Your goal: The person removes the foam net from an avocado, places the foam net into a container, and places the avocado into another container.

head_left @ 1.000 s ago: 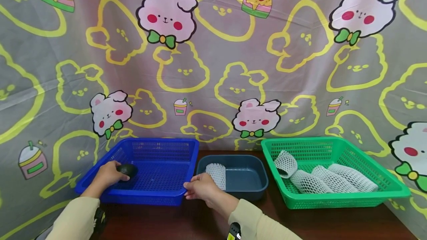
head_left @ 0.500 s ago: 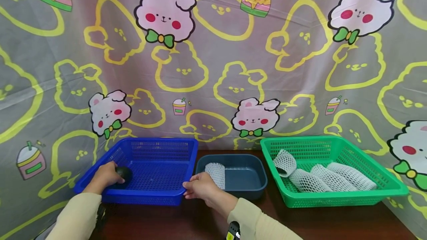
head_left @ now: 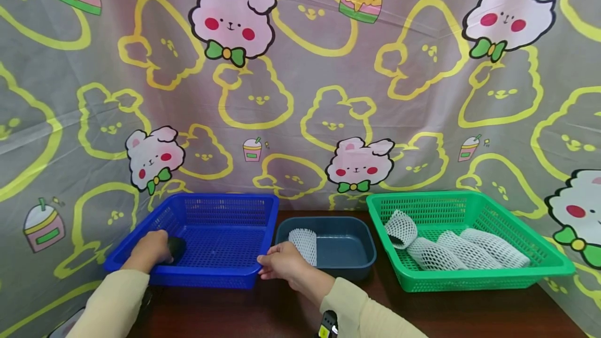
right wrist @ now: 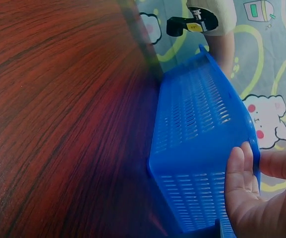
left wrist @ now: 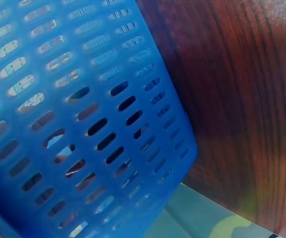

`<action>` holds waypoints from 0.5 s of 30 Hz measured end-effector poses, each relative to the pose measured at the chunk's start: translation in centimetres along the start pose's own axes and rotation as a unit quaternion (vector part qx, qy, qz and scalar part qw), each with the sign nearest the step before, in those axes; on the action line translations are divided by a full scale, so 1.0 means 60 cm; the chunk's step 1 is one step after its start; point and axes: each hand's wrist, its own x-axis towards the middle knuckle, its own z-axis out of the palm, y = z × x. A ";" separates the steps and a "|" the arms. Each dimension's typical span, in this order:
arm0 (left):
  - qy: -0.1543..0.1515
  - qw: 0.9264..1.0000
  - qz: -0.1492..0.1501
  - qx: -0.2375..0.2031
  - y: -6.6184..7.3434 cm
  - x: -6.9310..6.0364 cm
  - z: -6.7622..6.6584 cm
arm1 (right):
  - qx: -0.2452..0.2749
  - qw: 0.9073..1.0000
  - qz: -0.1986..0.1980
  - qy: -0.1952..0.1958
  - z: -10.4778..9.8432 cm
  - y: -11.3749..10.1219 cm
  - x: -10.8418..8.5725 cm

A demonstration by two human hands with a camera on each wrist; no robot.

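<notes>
In the head view, my left hand [head_left: 149,250] reaches into the blue basket [head_left: 220,278] at its left front. It holds a dark green avocado [head_left: 177,249], low over the basket floor; the back of the hand hides the fingertips. My right hand [head_left: 284,264] pinches the basket's front right corner rim, thumb above and fingers below. The right wrist view shows this right hand [right wrist: 261,193] on the rim of the blue basket [right wrist: 192,158]. Only the perforated basket wall [left wrist: 98,148] and the table appear in the left wrist view; the left hand is out of its sight.
A dark blue-grey tub [head_left: 347,246] with a white foam net sleeve [head_left: 303,245] stands in the middle. To the right, a green basket [head_left: 469,277] contains several white foam net sleeves [head_left: 469,252]. A patterned curtain [head_left: 300,77] hangs behind the brown table [head_left: 225,312].
The avocado has shifted slightly left with my left hand, which has turned so that its back covers more of the fruit. My right hand has stayed on the basket corner.
</notes>
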 end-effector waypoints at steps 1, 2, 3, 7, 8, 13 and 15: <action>-0.003 1.000 -0.004 0.003 0.001 0.000 0.000 | 0.001 1.000 0.000 0.000 0.000 0.000 0.000; -0.006 1.000 -0.010 0.005 0.001 0.001 0.001 | 0.001 1.000 0.000 0.000 0.000 0.000 0.001; -0.008 1.000 -0.012 0.008 0.002 0.000 0.001 | 0.000 1.000 -0.001 -0.001 0.000 0.000 0.000; -0.018 1.000 -0.020 0.011 0.004 0.000 0.001 | 0.006 1.000 -0.002 -0.003 0.000 0.000 0.000; -0.021 0.999 -0.023 0.011 0.004 -0.001 0.001 | 0.006 1.000 -0.002 -0.004 -0.001 -0.001 0.000; -0.023 0.999 -0.028 0.008 0.005 0.000 0.000 | 0.015 1.000 0.003 0.000 -0.001 0.000 0.000; -0.021 0.999 -0.029 0.007 0.006 0.000 -0.001 | 0.014 1.000 0.004 0.000 -0.001 0.000 0.000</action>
